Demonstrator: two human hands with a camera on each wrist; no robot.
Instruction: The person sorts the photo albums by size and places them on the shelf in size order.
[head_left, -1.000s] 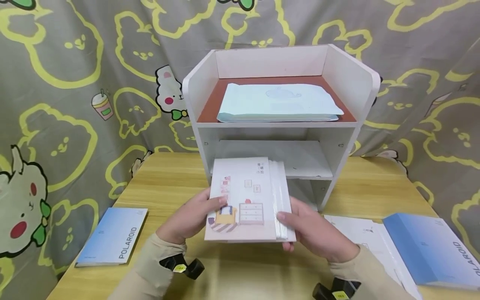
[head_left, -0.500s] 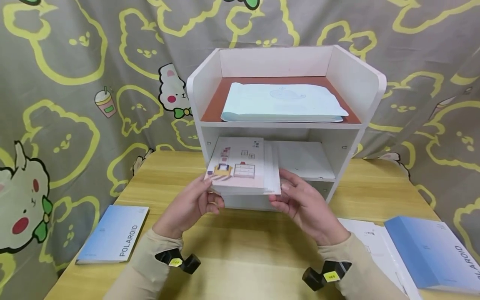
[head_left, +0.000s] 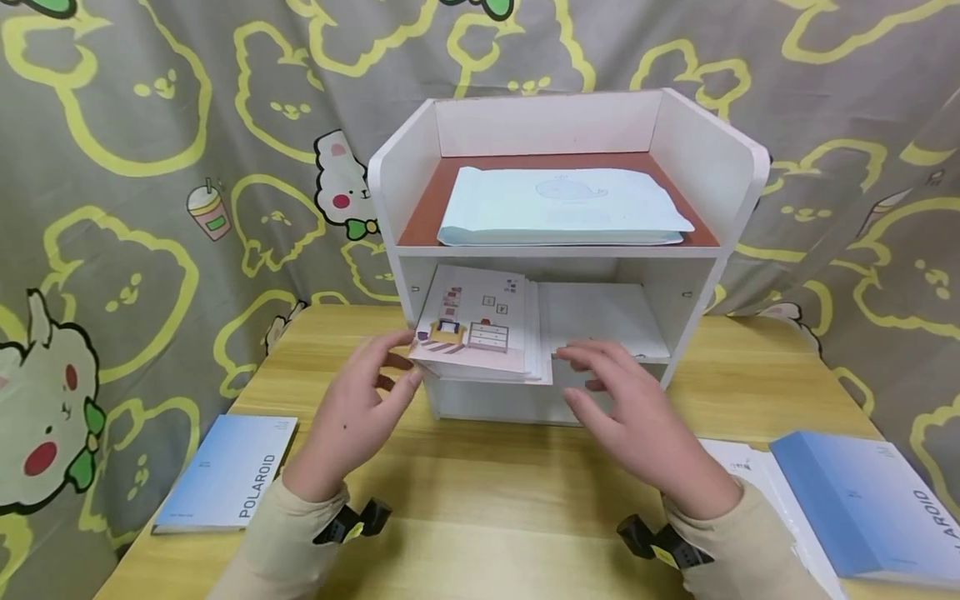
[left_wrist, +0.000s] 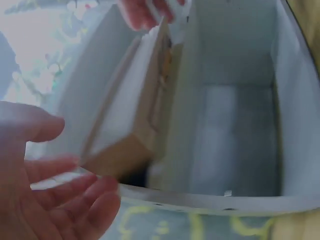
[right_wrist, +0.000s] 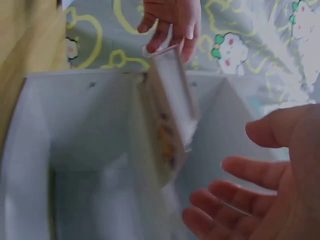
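Observation:
A thick white book [head_left: 480, 325] with an armchair and a dresser drawn on its cover lies on the middle shelf [head_left: 607, 321] of a white rack, toward the left side. Its front edge juts out past the shelf. My left hand [head_left: 363, 408] is at the book's front left corner, fingers loosely bent and thumb apart. To the right of the book, my right hand [head_left: 637, 417] hovers with spread fingers and nothing in it. The left wrist view shows the book's pale page edges [left_wrist: 122, 95], blurred, between the two hands.
On the rack's top board lies a pale blue packet [head_left: 566, 208] with a whale drawing. A blue POLAROID book [head_left: 228, 471] is at the table's left. At right are another blue POLAROID book [head_left: 862, 500] and white papers [head_left: 738, 458], partly behind my right arm.
The book went from both hands, in front of the rack, onto the middle shelf. My right hand has let go and drawn off to the right; my left fingers have loosened.

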